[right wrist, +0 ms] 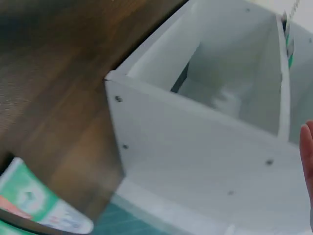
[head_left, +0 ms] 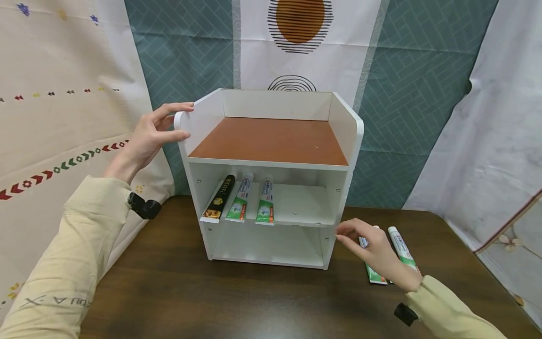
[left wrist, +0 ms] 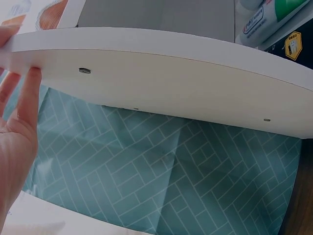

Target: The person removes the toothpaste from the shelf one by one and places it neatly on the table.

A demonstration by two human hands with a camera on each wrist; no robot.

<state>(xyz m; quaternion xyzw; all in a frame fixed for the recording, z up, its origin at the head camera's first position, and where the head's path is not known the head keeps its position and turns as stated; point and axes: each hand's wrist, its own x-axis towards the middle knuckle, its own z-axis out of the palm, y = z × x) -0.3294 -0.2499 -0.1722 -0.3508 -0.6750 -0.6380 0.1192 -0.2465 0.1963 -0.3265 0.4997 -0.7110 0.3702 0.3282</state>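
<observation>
A small white shelf unit (head_left: 271, 165) with a brown top board (head_left: 271, 141) stands on the table. My left hand (head_left: 148, 134) grips the upper front edge of its left side panel, fingers and thumb at the rim. In the left wrist view, fingers (left wrist: 30, 93) touch the panel's outer face. On the middle shelf lie a black toothpaste tube (head_left: 220, 195) and two green-and-white toothpaste tubes (head_left: 240, 200), (head_left: 266, 202). Beside the unit's lower right side, my right hand (head_left: 374, 249) hovers with loosely bent fingers, holding nothing visible. It partly covers another toothpaste tube (head_left: 376, 277).
One more green-and-white toothpaste tube (head_left: 399, 245) lies on the dark wooden table (head_left: 237, 301), right of my right hand. Below the middle shelf is a lower compartment (head_left: 267, 245). Green patterned cloth (head_left: 406, 117) hangs behind the unit, with pale cloths at both sides.
</observation>
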